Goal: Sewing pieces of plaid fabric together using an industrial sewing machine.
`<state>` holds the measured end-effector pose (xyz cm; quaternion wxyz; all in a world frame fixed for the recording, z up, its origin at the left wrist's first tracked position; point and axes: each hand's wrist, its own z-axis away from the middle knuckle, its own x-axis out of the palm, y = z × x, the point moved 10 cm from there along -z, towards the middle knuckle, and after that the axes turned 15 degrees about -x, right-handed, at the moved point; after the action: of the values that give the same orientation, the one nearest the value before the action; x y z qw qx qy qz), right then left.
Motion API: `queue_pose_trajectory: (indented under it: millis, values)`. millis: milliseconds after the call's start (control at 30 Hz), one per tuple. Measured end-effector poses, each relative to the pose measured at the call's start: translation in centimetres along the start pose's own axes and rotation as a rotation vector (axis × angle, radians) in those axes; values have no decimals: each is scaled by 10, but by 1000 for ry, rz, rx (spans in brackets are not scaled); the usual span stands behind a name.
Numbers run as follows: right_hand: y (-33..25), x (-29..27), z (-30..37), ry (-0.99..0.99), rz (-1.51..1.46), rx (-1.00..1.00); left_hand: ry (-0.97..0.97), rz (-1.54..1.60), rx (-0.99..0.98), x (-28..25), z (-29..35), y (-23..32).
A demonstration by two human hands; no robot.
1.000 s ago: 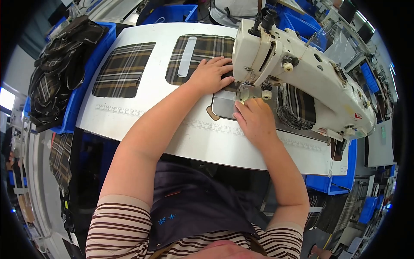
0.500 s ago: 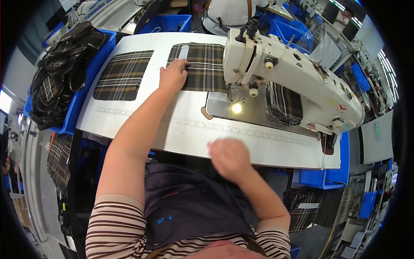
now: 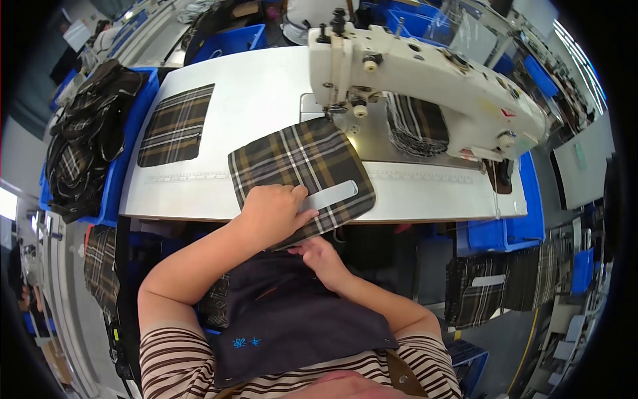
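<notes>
A plaid fabric panel (image 3: 282,156) in black, brown and white lies tilted across the table's front edge, its far corner near the sewing machine's needle area. On it rests a pale grey strip (image 3: 332,195). My left hand (image 3: 271,211) is closed over the panel's near left part, fingertips at the strip's left end and the thumb below. Under the overhanging near edge, my right hand (image 3: 320,261) has its bent fingers at the fabric, partly hidden by it. The white sewing machine (image 3: 425,73) stands beyond the panel to the right.
Another plaid panel (image 3: 178,126) lies on the white table (image 3: 259,76) at left. Stacked plaid pieces (image 3: 417,126) sit under the machine arm. A blue bin (image 3: 136,133) heaped with dark fabric stands left; another blue bin (image 3: 508,233) is at right, above hanging plaid pieces (image 3: 475,292).
My left hand has drawn the plaid panel and strip from beside the needle toward me, turning it, past the table's front edge. My right hand has moved down and left to the panel's near edge.
</notes>
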<state>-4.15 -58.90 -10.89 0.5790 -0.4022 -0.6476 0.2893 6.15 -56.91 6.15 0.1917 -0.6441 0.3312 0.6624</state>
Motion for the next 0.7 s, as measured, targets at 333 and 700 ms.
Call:
queue_pose_trajectory:
  millis: [333,700]
  values:
    - [-61,-44,8,575,-68,-98,152,310,213,-4,13,46]
    - [-282,-231,216,1201,385,-589,-5,578,133,17,-7,27]
